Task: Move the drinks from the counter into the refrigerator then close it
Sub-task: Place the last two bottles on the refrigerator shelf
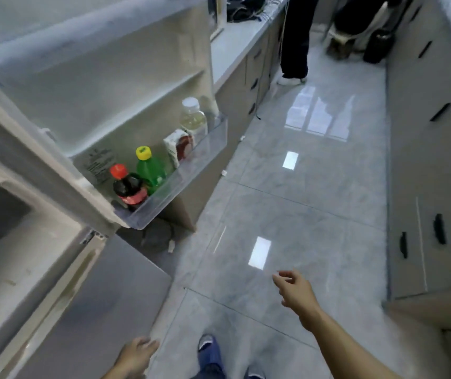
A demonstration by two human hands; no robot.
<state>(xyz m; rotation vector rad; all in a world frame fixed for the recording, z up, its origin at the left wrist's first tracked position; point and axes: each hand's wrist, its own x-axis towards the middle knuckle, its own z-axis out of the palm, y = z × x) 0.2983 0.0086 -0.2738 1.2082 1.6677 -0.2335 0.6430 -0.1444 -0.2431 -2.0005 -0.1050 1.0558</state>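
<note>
Four drinks — cola bottle (130, 187), green bottle (150, 169), carton (177, 147), clear bottle (193, 117) — stand in the open fridge door's shelf (191, 170); both hands, left hand (136, 356) and right hand (296, 291), are empty, fingers relaxed; closing remains

Refrigerator door (114, 86): top cut off by the upper edge; whole view motion-blurred.

Door bin (180, 184): its clear wall veils the lower parts of the drinks. Dark bottle with red cap (129, 187) covers part of the green bottle with yellow cap (150, 170). Carton (178, 146): print unreadable. Clear jar with white lid (193, 119): something dark behind it, too smeared to name.

Sticker (97, 165) on the door liner: text too small.

Left hand (136, 356): forearm cut off by the bottom edge (fingers blurred).

Standing person (295, 36): only legs, upper body out of view.

Counter clutter (246, 6): dark, tangled, indistinct.
</note>
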